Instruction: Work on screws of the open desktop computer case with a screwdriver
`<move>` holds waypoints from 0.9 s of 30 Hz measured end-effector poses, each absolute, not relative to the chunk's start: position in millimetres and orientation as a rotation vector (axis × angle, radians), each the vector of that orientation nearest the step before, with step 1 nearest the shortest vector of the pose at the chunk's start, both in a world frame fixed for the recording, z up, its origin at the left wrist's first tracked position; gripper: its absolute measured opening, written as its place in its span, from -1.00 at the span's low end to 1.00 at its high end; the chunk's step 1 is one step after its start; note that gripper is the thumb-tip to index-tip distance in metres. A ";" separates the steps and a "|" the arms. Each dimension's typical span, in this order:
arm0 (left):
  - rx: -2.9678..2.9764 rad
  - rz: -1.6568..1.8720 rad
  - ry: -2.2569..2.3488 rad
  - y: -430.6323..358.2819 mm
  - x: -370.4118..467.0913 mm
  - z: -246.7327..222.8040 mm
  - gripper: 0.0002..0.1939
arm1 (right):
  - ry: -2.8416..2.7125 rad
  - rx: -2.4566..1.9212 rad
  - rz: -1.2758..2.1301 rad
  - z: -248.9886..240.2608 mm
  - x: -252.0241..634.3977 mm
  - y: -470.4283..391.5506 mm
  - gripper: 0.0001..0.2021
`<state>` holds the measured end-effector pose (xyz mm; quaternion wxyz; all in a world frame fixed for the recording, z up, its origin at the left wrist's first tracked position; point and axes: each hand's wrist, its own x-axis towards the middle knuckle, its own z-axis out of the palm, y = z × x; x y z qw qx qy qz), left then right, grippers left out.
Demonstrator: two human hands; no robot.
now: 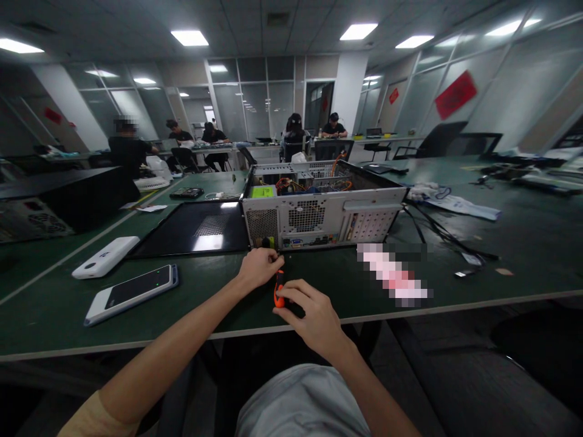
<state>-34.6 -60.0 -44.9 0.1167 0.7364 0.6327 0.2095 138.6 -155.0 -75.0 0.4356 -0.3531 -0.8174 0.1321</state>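
Note:
A desktop computer case (pixel 266 227) lies on its side on the green table, its grey rear panel facing me and its top uncovered, with loose wires inside. My right hand (pixel 314 315) pinches the orange and black handle of a screwdriver (pixel 279 296) between thumb and fingers. The screwdriver points away from me, toward the lower left part of the rear panel. My left hand (pixel 259 268) is closed near the screwdriver's front end, close to the case's lower left edge. Its fingertips are partly hidden, and what they grip cannot be made out.
Left of the case lies a black side panel (pixel 182 227), with a phone (pixel 139 288) and a white device (pixel 104 258) nearer me. Black cables (pixel 449 233) and gloves (pixel 455 200) are at right. Another black computer case (pixel 91 194) stands far left. Several people sit behind.

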 end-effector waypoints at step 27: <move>2.148 0.677 1.785 -58.4 -36.2 -46.1 -0.59 | -1.885 -0.931 0.533 -73.2 142.7 -153.3 -0.77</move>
